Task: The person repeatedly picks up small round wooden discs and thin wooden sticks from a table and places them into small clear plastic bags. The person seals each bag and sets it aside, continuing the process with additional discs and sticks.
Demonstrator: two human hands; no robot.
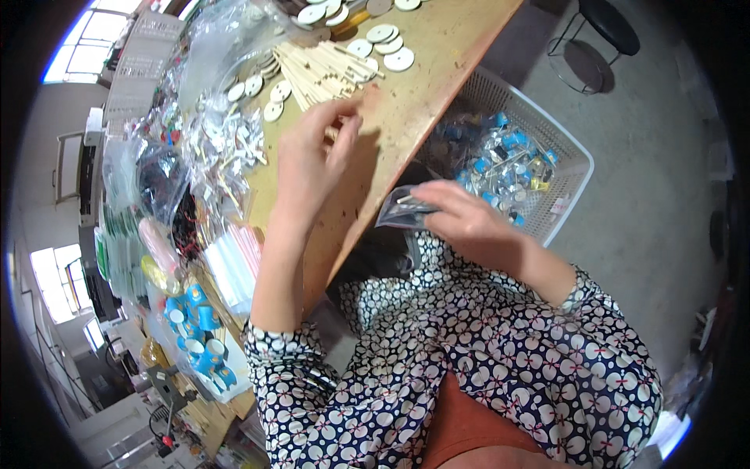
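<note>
My left hand is over the wooden table, its fingers curled in toward the thumb. Whether something small sits between them I cannot make out. Just beyond its fingertips lies a fanned pile of thin wooden sticks. Pale round discs with a centre hole lie around the sticks. Off the table's edge, my right hand grips a small clear plastic bag. A short pale piece shows at the bag's mouth; the rest of its contents is hard to see.
Right of the table, a white plastic basket holds several bagged items with blue parts. Shiny small packets crowd the table's left side. Nearer stand blue paper cups and a stack of clear bags. A black stool stands on the floor.
</note>
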